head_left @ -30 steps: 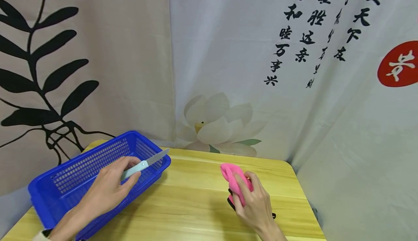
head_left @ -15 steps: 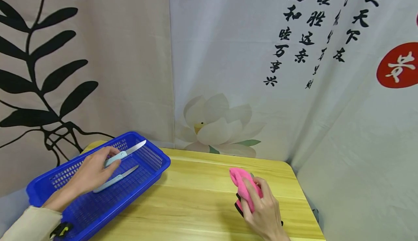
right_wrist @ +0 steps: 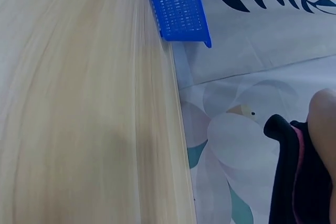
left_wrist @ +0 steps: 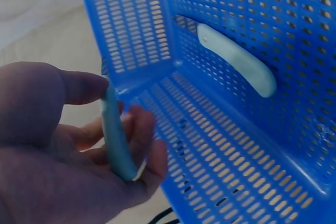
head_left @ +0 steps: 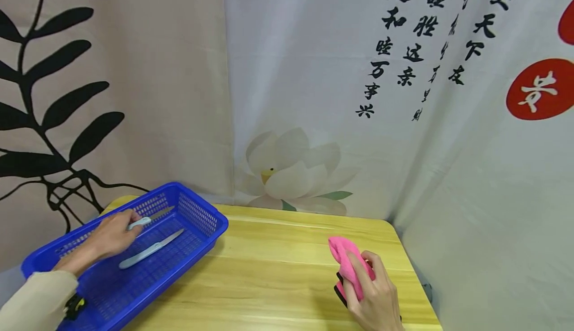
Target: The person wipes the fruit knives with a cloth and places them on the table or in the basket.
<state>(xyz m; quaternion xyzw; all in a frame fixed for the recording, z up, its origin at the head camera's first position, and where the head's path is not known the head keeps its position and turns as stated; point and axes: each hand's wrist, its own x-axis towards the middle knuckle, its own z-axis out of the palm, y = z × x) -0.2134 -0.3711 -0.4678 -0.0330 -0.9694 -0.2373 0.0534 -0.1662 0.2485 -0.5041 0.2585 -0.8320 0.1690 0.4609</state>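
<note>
My left hand (head_left: 109, 236) is over the inside of the blue plastic basket (head_left: 218, 221), gripping a knife (head_left: 141, 222) by its light blue handle. In the left wrist view, thumb and fingers pinch that handle (left_wrist: 116, 135), and most of the blade is hidden. A second knife (head_left: 150, 254) with a matching handle lies on the basket's floor, blade toward the far right corner. At the right, above the table, my right hand (head_left: 374, 293) holds a bunched pink cloth (head_left: 347, 261). Its black edging (right_wrist: 286, 166) shows in the right wrist view.
The basket stands at an angle along the left of the yellow wooden table (head_left: 269, 271). Behind the table hangs a printed curtain (head_left: 305, 82) with leaves, a lotus and characters. Under the left cuff (head_left: 40, 296) shows a small black and yellow item (head_left: 73, 306).
My left hand has carried its knife left and down, from above the basket's right part into it, uncovering the second knife. My right hand, still with the cloth, has shifted slightly right and down.
</note>
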